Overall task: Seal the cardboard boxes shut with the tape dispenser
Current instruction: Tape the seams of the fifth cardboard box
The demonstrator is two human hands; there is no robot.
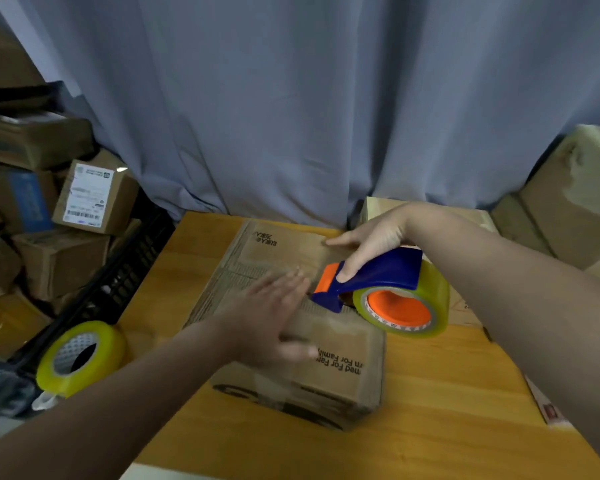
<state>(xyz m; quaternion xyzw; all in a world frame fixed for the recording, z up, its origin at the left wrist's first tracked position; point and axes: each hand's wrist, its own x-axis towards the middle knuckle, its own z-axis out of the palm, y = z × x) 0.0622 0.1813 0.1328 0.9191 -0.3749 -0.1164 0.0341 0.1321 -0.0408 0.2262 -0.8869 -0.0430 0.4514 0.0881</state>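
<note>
A closed cardboard box (257, 251) with black print lies on the wooden table (430, 393) in the middle of the view. My right hand (368, 240) grips the blue and orange tape dispenser (381, 271), which carries a roll of clear yellowish tape with an orange core. The dispenser's front end rests on the box's top near the centre seam. My left hand (271, 317) lies flat on the box top with straight fingers, just left of the dispenser's nose; it looks motion-blurred.
A spare roll of clear tape (80, 358) stands at the table's left edge. A black crate (129, 268) with several cardboard boxes is at the left. More boxes (568, 199) are stacked at the right. A grey curtain (291, 98) hangs behind.
</note>
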